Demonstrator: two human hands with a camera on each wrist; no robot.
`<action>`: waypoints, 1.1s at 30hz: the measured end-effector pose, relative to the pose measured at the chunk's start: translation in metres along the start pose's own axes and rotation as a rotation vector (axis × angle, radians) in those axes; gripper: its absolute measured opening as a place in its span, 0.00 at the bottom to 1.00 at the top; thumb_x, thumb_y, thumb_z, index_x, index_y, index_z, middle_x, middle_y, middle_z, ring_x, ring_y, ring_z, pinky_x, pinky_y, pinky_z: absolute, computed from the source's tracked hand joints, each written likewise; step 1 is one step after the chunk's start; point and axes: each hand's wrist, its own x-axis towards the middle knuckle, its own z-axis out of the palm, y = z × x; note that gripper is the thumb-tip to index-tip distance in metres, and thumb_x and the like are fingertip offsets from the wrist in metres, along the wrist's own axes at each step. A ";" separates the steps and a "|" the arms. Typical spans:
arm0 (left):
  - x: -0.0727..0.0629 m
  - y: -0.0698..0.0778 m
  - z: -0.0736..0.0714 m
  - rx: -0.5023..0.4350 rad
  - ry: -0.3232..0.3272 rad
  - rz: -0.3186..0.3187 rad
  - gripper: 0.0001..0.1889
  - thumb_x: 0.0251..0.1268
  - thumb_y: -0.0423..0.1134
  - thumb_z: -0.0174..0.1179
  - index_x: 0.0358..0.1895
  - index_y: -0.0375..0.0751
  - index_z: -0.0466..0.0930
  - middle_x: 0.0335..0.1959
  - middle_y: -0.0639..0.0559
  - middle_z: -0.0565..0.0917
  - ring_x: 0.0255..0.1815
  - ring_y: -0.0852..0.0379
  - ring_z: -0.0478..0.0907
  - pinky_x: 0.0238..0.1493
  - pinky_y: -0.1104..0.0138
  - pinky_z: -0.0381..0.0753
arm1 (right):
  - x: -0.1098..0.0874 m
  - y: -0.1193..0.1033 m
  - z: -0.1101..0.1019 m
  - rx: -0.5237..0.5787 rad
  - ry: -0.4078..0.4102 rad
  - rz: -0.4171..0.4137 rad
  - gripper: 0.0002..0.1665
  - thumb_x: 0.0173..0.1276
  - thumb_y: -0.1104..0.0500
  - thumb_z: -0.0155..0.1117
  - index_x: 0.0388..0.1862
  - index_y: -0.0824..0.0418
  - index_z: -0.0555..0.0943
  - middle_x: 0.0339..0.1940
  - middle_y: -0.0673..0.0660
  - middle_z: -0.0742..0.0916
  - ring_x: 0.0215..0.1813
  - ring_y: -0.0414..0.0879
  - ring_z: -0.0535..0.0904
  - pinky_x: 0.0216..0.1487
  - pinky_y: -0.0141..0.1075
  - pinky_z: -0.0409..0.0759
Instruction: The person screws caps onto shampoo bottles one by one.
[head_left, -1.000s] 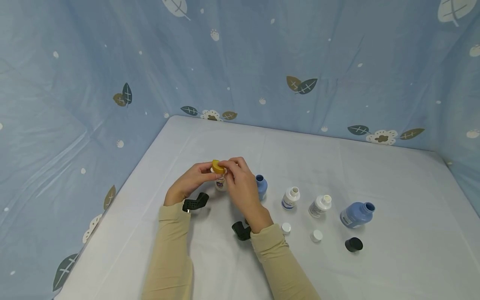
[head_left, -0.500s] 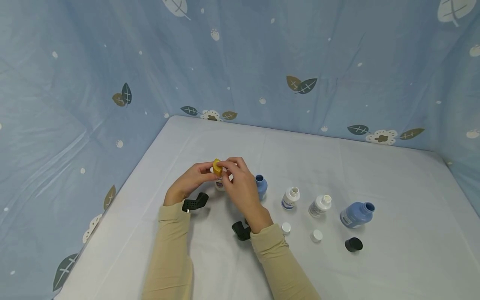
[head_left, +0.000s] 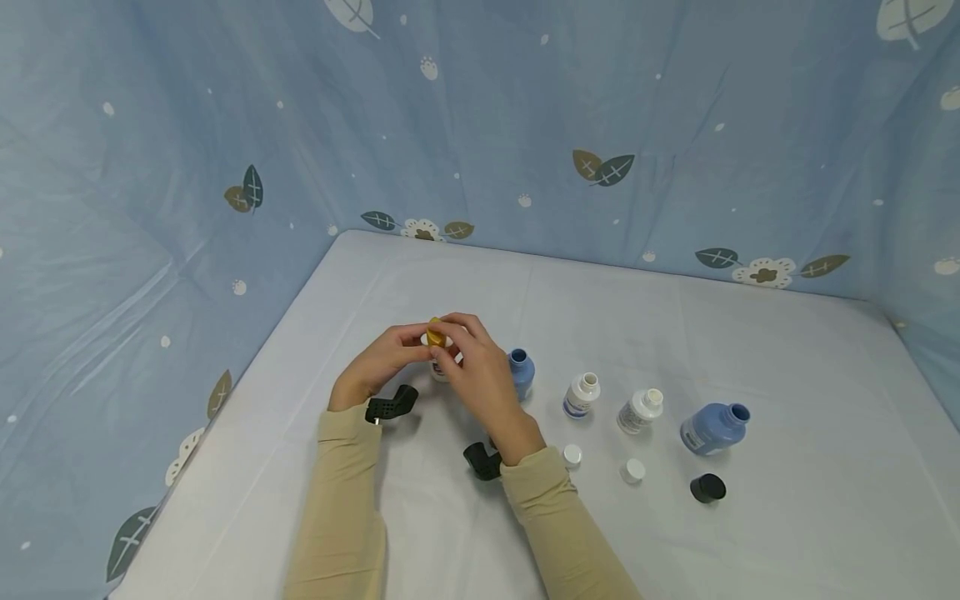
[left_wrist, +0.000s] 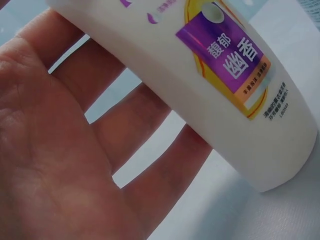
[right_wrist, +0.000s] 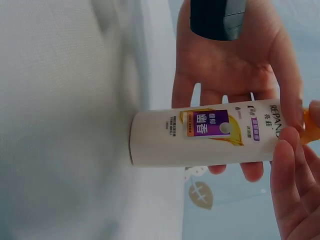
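Note:
A white toiletry bottle [head_left: 439, 372] with a yellow cap [head_left: 436, 335] stands on the table at the left of the group. My left hand [head_left: 382, 358] grips it round the upper part, thumb on the near side. In the left wrist view the bottle [left_wrist: 200, 90] shows a purple and yellow label, with fingers behind it. My right hand [head_left: 480, 367] pinches the yellow cap between thumb and fingers, covering part of it. From the right wrist the cap [right_wrist: 311, 130] appears at the frame's edge, beside the fingertips of both hands.
Right of my hands stand an uncapped blue bottle [head_left: 519, 373], partly hidden, two small uncapped white bottles [head_left: 581, 397] [head_left: 640, 412] and another blue bottle [head_left: 712, 429]. Nearer lie two white caps [head_left: 572, 456] [head_left: 633, 471] and a black cap [head_left: 708, 488]. Patterned blue cloth borders the white table [head_left: 795, 367].
The yellow cap has turned on the bottle's top under my right fingers, which have shifted slightly round it. My left hand has kept its place on the bottle.

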 end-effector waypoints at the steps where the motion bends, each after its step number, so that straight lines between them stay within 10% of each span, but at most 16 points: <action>1: 0.001 -0.003 -0.001 -0.001 0.002 -0.001 0.21 0.61 0.32 0.54 0.58 0.33 0.69 0.56 0.43 0.72 0.55 0.52 0.67 0.56 0.56 0.62 | 0.000 0.000 0.000 0.003 0.001 -0.004 0.17 0.63 0.56 0.58 0.52 0.52 0.77 0.53 0.47 0.74 0.27 0.34 0.71 0.25 0.25 0.69; 33: 0.004 -0.015 -0.007 0.035 0.038 -0.014 0.21 0.56 0.36 0.60 0.55 0.37 0.73 0.47 0.47 0.77 0.40 0.50 0.74 0.49 0.58 0.68 | 0.001 0.001 -0.002 0.033 -0.038 -0.033 0.18 0.64 0.61 0.56 0.53 0.54 0.76 0.58 0.48 0.73 0.34 0.35 0.75 0.34 0.25 0.73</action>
